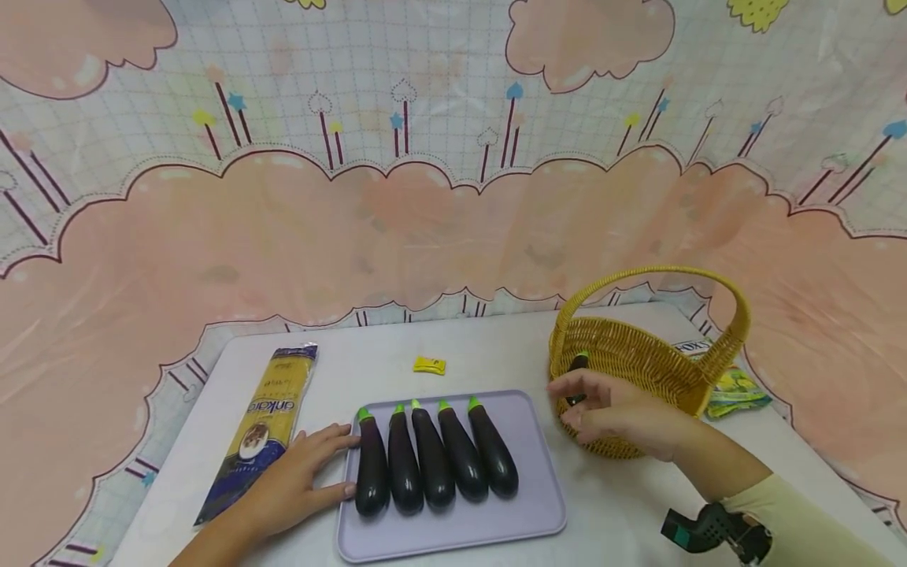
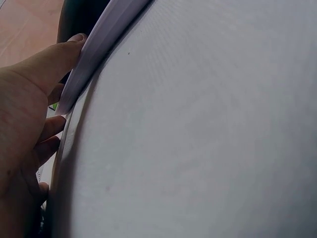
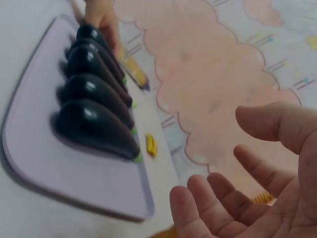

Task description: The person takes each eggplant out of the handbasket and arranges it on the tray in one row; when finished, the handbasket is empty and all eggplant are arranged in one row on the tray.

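Several dark eggplants (image 1: 435, 461) lie side by side on a lilac tray (image 1: 527, 520), green stem ends toward the back. My left hand (image 1: 301, 480) is at the tray's left rim with fingers spread; in the left wrist view the thumb of the left hand (image 2: 22, 109) touches the rim. Over the near left side of a wicker basket (image 1: 627, 350) is my right hand (image 1: 612, 409). Nothing lies between the loosely bent fingers of the right hand (image 3: 257, 183) in the right wrist view. Another eggplant (image 1: 579, 362) shows inside the basket, partly hidden behind the right hand.
A blue and yellow pasta packet (image 1: 265, 425) lies left of the tray. Behind the tray sits a small yellow packet (image 1: 429, 365). A green and yellow packet (image 1: 737, 390) is right of the basket, whose tall handle (image 1: 659, 269) arches above it.
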### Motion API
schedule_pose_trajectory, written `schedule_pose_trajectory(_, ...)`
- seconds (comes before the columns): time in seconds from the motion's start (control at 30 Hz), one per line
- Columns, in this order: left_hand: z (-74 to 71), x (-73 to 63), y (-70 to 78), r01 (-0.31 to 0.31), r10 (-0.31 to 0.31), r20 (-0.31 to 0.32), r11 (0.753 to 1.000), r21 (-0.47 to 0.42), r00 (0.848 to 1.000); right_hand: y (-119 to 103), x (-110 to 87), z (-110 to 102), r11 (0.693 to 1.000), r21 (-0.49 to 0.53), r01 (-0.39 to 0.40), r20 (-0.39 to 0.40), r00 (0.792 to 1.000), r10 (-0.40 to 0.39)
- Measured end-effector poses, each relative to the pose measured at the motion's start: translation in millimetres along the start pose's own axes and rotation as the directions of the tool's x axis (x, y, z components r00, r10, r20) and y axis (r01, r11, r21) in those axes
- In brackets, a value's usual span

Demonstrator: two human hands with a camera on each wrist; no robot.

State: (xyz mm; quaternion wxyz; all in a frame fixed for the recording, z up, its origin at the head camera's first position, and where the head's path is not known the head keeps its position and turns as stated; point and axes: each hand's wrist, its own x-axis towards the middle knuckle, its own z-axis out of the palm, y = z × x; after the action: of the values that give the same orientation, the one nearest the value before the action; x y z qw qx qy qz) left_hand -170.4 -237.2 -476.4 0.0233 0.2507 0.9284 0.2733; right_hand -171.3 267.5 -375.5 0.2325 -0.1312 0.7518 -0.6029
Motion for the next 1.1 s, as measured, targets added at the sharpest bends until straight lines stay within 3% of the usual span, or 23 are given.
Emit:
schedule_pose_trajectory(0.33, 0.1, 0.9, -1.4, -0.009, 0.009, -0.004, 1.0, 0.003, 1.0, 12.6, 8.7, -42.4, 0.998, -0.044, 0.043, -0.134, 0.99, -0.049)
schedule_pose_trajectory(0.63, 0.7, 0.7, -0.5, -0.006, 0.006, -0.006, 1.0, -0.003, 1.0, 23.9, 22.9, -76.8, 0.996, -0.07, -0.047, -0.185, 0.982, 0.033)
schedule_pose_trajectory(0.9, 0.4, 0.8, 1.1, -0.006, 0.006, -0.014, 1.0, 0.005, 1.0, 26.6, 31.5, -82.1, 0.989, -0.068, -0.129, -0.185, 0.976, 0.115)
schedule_pose_trajectory(1.1, 0.3, 0.6, 0.9, 0.028, -0.028, 0.009, 1.0, -0.006, 1.0, 25.5, 39.0, -80.7, 0.98, -0.073, -0.187, -0.2, 0.965, 0.17)
